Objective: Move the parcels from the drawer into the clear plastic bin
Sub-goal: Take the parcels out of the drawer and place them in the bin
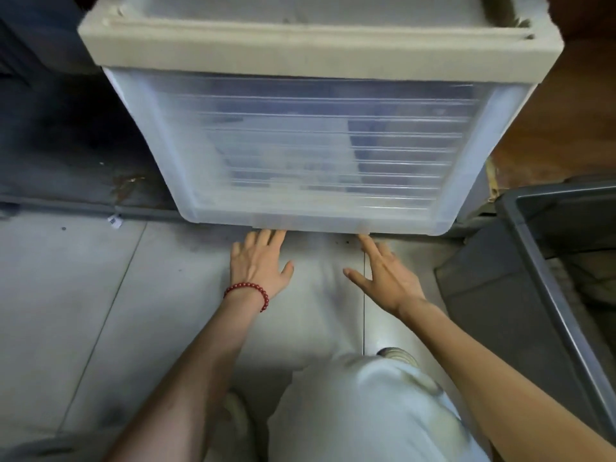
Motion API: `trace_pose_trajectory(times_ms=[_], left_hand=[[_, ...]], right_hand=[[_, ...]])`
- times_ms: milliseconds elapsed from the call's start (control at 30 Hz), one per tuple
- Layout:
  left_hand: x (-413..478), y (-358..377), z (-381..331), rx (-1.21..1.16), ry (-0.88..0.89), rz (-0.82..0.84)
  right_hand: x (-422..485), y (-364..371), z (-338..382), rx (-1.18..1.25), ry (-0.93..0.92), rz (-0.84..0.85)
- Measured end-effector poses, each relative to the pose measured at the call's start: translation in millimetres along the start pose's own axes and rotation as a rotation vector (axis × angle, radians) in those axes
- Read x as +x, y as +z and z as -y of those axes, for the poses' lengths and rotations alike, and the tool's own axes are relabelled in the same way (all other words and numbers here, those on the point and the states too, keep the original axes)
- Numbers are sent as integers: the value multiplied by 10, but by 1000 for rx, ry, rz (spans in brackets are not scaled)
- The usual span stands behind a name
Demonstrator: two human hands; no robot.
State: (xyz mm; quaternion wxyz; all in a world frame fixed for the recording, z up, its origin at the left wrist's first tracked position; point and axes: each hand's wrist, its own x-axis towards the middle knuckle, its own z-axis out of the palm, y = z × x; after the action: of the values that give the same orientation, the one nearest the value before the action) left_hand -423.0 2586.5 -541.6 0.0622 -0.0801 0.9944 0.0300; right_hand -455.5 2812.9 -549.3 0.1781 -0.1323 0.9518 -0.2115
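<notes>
A translucent plastic drawer (310, 151) with a ribbed front sits in a beige frame (300, 51) on the floor. Blurred pale and dark shapes, probably parcels (293, 151), show through its front. My left hand (258, 261), with a red bead bracelet on the wrist, reaches to the drawer's bottom edge, and its straight fingertips slip under the lip. My right hand (383, 275) is spread open, its index fingertip touching the same bottom edge further right. Neither hand holds anything. A grey-rimmed bin (546, 268) stands at the right; I cannot tell if it is the clear one.
Grey floor tiles (83, 295) spread to the left and under my arms. My knee in pale trousers (366, 405) fills the lower middle. Brown wood (566, 121) rises behind the bin at the right. A dark stained area (76, 138) lies left of the drawer unit.
</notes>
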Motion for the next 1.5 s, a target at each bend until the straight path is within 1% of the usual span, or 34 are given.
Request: trace_pose_trajectory(times_ms=[200, 367, 467, 633, 767, 833, 867, 1033, 1167, 1233, 1367, 1500], left_hand=[[-501, -258, 121, 56, 73, -66], [-860, -579, 197, 56, 116, -168], [-1052, -724, 198, -1, 137, -222], [-1269, -1045, 148, -127, 166, -404], [-1269, -1382, 95, -161, 162, -526], [-1226, -1532, 87, -160, 151, -560], [-1201, -1600, 89, -152, 139, -546], [-1092, -1728, 125, -114, 140, -424], [-915, -1734, 82, -102, 160, -338], [-780, -1769, 34, -106, 160, -330], [-436, -1859, -16, -106, 126, -319], [-31, -1923, -49, -86, 91, -317]], right_hand=[[-492, -91, 82, -31, -95, -57], [-843, -264, 247, -85, -200, -198], [-1049, -364, 314, -100, -243, -271], [-1316, -598, 468, -115, -321, -455], [-1392, -877, 637, -124, -315, -576], [-1387, -1004, 715, -169, -309, -561], [-1381, -1054, 752, -198, -298, -534], [-1299, -1131, 859, -239, -202, -473], [-1131, -1219, 864, -181, -122, -456], [-1015, -1320, 859, -161, -101, -436], [-732, -1546, 890, -223, -86, -386], [-406, -1726, 925, -211, -64, -362]])
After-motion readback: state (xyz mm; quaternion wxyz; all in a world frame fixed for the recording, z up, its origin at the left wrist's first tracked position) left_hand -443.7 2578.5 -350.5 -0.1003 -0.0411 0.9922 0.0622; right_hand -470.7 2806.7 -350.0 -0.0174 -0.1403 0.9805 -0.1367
